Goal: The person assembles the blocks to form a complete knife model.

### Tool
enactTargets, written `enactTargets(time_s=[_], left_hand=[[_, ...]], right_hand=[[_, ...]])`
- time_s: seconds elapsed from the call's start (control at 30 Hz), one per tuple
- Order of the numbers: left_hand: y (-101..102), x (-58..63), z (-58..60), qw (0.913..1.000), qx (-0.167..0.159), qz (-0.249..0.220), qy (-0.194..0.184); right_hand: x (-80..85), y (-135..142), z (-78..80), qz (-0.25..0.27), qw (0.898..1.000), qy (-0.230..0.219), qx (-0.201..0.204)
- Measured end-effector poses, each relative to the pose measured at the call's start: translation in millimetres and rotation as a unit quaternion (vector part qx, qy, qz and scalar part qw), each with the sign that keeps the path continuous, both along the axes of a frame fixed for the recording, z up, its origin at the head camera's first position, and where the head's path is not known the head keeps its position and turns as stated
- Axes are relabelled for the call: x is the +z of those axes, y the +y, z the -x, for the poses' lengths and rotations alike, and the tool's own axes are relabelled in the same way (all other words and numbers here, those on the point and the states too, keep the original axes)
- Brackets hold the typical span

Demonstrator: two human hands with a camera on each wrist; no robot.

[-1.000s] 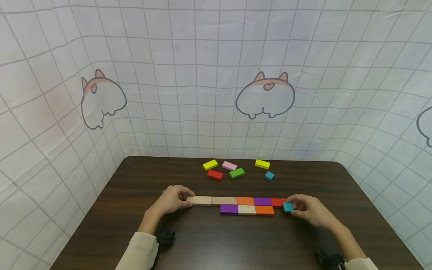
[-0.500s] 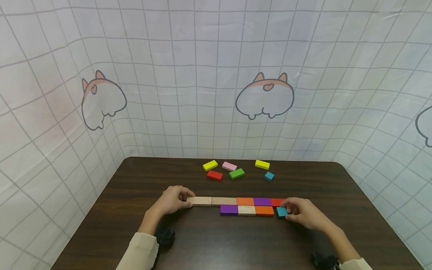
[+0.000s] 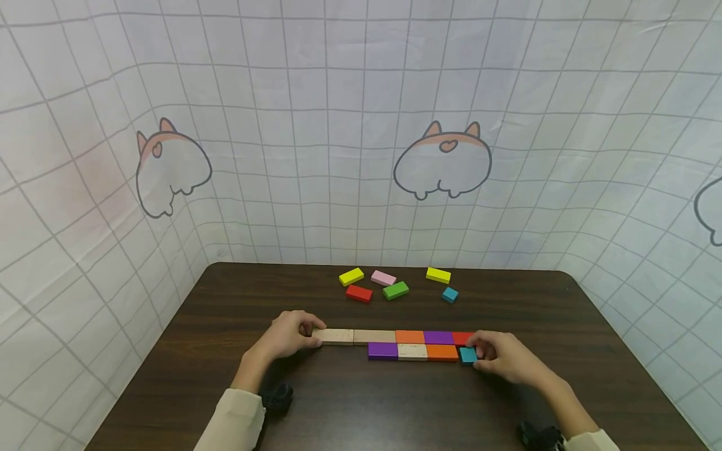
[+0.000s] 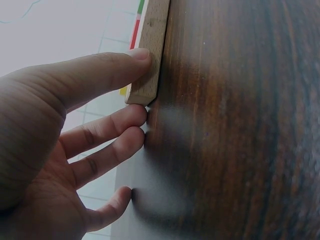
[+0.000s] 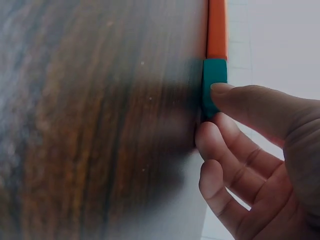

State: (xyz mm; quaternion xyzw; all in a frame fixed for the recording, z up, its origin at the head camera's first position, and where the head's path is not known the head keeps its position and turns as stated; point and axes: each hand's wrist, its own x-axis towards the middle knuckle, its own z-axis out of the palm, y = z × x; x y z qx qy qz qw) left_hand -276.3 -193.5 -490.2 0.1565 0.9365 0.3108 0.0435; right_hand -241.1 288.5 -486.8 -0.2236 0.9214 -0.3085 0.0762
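Two rows of flat coloured blocks lie against each other across the table. My left hand (image 3: 289, 332) holds the left end of the back row, thumb and fingers about a plain wooden block (image 3: 336, 337). My right hand (image 3: 507, 357) pinches a short blue block (image 3: 467, 356) at the right end of the front row. In the right wrist view the blue block sits end-on beside an orange block (image 5: 217, 30), with the thumb on its near side. Behind it, a red block (image 3: 461, 338) ends the back row, partly hidden by the right fingers.
Toward the table's back edge lie loose blocks: two yellow ones (image 3: 351, 276), a pink block (image 3: 383, 277), a red block (image 3: 359, 293), a green block (image 3: 396, 290) and a small blue block (image 3: 450, 295). A grid-patterned cloth (image 3: 338, 156) hangs behind the dark table (image 3: 383, 407).
My right hand has slid the blue block leftward, from beside the red block to the end of the front row by the orange block. The left hand stays in place.
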Motion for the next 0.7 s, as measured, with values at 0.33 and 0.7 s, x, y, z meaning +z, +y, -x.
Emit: enactTargets(time_s=[0.33,0.7], left_hand=[[-0.7,0.0,0.1,0.9999,-0.005,-0.014,-0.008],[-1.4,-2.7,1.9,1.0000,-0.006,0.000,0.004]], right_hand=[[3.1,-1.9,-1.8,0.012,1.000,-0.006,-0.001],[3.2,-5.6,-0.9,0.020,1.000,-0.004,0.001]])
